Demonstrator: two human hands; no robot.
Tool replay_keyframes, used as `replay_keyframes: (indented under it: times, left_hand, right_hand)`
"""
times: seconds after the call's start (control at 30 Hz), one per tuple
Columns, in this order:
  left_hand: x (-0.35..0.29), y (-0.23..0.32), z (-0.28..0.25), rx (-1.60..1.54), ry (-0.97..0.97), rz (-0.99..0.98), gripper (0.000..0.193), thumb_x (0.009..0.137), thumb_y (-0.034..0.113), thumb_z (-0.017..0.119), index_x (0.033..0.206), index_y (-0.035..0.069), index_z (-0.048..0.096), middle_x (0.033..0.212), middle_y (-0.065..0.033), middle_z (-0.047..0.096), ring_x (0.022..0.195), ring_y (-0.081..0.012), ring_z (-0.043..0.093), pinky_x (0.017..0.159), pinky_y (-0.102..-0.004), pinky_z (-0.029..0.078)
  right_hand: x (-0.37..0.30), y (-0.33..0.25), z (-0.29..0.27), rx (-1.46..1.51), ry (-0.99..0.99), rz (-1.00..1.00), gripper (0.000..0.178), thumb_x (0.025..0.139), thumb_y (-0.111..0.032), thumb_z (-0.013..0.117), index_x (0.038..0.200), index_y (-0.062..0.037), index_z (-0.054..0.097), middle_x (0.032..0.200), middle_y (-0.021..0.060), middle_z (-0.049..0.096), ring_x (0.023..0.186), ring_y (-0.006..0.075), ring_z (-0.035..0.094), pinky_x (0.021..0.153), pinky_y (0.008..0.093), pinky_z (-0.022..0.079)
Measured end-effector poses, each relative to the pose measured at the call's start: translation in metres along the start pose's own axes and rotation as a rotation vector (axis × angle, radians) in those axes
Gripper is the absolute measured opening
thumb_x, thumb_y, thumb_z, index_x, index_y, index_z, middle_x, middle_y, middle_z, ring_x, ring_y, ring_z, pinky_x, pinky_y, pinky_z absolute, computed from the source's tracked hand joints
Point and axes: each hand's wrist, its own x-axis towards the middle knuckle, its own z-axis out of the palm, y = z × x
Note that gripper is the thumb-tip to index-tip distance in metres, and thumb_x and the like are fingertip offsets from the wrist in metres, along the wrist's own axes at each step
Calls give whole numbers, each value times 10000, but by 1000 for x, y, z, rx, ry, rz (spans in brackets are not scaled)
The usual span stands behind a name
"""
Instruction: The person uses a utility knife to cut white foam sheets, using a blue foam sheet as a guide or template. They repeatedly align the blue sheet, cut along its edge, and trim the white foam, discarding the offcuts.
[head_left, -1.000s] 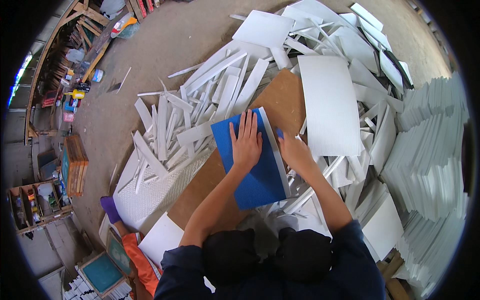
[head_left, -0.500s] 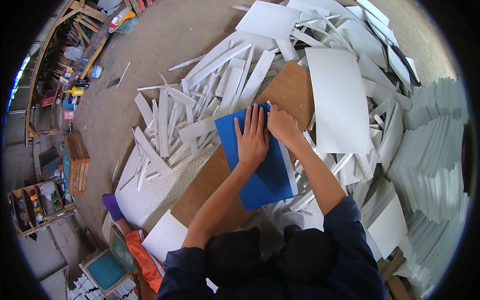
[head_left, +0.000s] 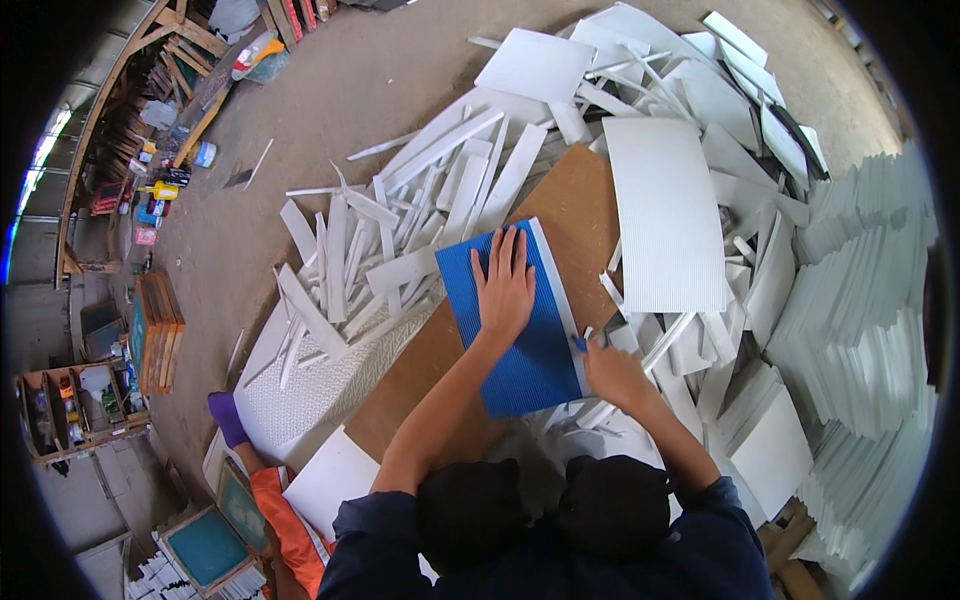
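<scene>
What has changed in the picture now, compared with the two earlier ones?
The right hand, holding a small blue tool, went to the far end of the blue sheet, then back along its white edge toward the near end. The left hand still lies flat on the sheet.
</scene>
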Motion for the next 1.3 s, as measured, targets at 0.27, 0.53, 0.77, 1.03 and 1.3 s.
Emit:
replay_keyframes:
  times: [0.27, 0.53, 0.77, 1.03, 1.3]
  left_hand:
    - [4, 1, -5, -8, -5, 18, 521, 873, 214, 427, 1353, 64, 293, 1421, -59, 257, 1332, -219, 184, 1063, -499, 75]
    - [1, 3, -3, -10, -2, 25, 515, 873, 212, 422, 1349, 53, 303, 1413, -78, 278, 1327, -235, 202, 1055, -516, 79]
    - [0, 3, 0, 10, 36, 28, 528, 869, 222, 440, 1351, 61, 297, 1414, -69, 274, 1320, -229, 216, 1050, -527, 97]
    - [1, 3, 2, 43, 44, 29, 525, 875, 225, 427, 1356, 67, 286, 1416, -61, 263, 1320, -225, 213, 1053, -525, 85]
    - [2, 3, -2, 18, 0, 33, 514, 890, 224, 390, 1360, 54, 273, 1426, -71, 245, 1333, -222, 183, 1058, -513, 70]
  right_hand:
    - [131, -27, -24, 86, 296, 22, 231, 895, -232, 410, 918, -9, 467, 744, 227, 616, 706, 400, 614, 625, 480, 492]
    - [154, -34, -17, 80, 293, 30, 208, 856, -200, 438, 898, -2, 487, 763, 211, 623, 747, 387, 622, 649, 469, 498]
    - [80, -16, 14, 32, 231, -21, 187, 847, -169, 429, 896, 0, 492, 739, 210, 612, 683, 378, 615, 625, 459, 497]
    - [-8, 0, 26, 27, -54, 36, 211, 844, -181, 450, 924, 10, 491, 707, 215, 609, 660, 388, 614, 595, 483, 487]
    - [116, -19, -31, 80, 293, 25, 261, 890, -246, 415, 953, -5, 495, 790, 217, 620, 758, 394, 615, 670, 474, 488]
